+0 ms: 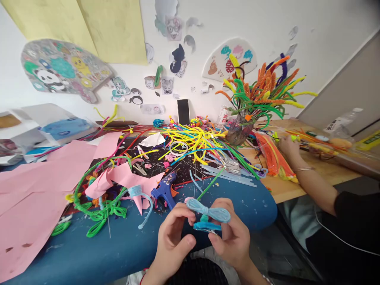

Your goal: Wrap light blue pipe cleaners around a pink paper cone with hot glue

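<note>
In front of me is a light blue pipe-cleaner bow (209,211), with a brighter blue pipe-cleaner strip on a metal hair clip (207,226) below it. My right hand (233,235) grips this bow clip from the right, thumb at the clip's lower end and fingers behind the bow. To its left, my left hand (176,235) is half curled, thumb and fingers apart, with the fingertips close to the bow's left loop. Whether they touch it I cannot tell. A blue hot glue gun (165,190) lies just beyond my hands. A green pipe cleaner (211,184) slants behind the bow.
Pink paper (38,190) covers the table's left side, beside a green braided loop (78,194). Yellow pipe cleaners (196,140) pile up at the back, before a phone (183,112). A vase of pipe-cleaner flowers (239,130) stands right. Another person's hand (289,148) works at far right.
</note>
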{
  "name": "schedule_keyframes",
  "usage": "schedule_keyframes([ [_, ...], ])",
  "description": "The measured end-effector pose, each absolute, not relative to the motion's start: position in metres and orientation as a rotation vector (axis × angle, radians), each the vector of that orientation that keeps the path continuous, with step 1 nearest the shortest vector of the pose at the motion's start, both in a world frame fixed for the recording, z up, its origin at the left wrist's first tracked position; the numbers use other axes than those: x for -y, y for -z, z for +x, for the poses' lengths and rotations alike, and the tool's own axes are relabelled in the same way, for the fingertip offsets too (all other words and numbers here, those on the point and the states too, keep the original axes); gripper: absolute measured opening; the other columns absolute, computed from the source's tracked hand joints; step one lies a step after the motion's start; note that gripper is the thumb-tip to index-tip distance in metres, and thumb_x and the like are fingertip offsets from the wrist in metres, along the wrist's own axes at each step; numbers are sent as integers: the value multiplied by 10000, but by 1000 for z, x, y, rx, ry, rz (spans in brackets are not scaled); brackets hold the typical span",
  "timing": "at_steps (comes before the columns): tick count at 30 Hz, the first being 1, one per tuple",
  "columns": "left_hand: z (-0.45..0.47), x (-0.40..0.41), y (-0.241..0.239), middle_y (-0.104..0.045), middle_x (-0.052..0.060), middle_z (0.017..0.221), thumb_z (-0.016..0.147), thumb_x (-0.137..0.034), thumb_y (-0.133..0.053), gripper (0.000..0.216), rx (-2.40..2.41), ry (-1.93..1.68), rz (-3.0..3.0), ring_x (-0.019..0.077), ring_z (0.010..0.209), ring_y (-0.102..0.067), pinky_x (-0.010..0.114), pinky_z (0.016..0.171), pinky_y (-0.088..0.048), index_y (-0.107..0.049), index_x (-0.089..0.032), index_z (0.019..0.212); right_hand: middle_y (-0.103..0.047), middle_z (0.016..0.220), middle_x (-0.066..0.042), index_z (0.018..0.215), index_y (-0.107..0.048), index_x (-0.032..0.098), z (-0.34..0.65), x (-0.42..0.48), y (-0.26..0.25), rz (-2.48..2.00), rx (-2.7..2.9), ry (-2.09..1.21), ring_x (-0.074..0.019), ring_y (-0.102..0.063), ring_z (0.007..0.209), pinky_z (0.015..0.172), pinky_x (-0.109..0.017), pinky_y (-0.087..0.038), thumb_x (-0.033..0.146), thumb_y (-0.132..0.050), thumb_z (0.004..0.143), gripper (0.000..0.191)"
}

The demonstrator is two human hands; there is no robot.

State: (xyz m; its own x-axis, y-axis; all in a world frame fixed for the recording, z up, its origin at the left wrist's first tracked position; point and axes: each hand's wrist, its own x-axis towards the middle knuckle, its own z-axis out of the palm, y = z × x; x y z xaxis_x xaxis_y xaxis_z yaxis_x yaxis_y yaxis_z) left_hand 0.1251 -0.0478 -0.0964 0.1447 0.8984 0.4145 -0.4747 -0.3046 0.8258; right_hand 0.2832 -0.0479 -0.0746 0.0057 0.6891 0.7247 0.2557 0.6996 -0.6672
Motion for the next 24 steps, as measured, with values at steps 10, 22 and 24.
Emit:
schedule_keyframes([
  [10,129,63,71,-635,-9,869,901,-230,-754,85,-639,-1517,1510,144,829,-594,228,762,-474,-675,-248,927,-590,769,-35,955,-648,236,281,56,81,-735,1516,-530,-232,-498,814,695,-376,-471,452,-590,982,225],
  [22,130,65,69,-694,-6,845,892,-175,-741,87,-678,-1586,1648,143,785,-652,323,984,-515,-670,-224,885,-595,829,-36,910,-597,238,278,56,79,-644,1551,-515,-222,-506,810,707,-388,-471,409,-594,983,186],
  [24,130,65,68,-701,-15,847,897,-178,-738,88,-678,-1590,1653,134,793,-657,338,1076,-469,-666,-226,882,-599,812,-32,869,-592,234,277,56,79,-643,1560,-498,-214,-508,795,711,-390,-468,396,-593,990,203],
])
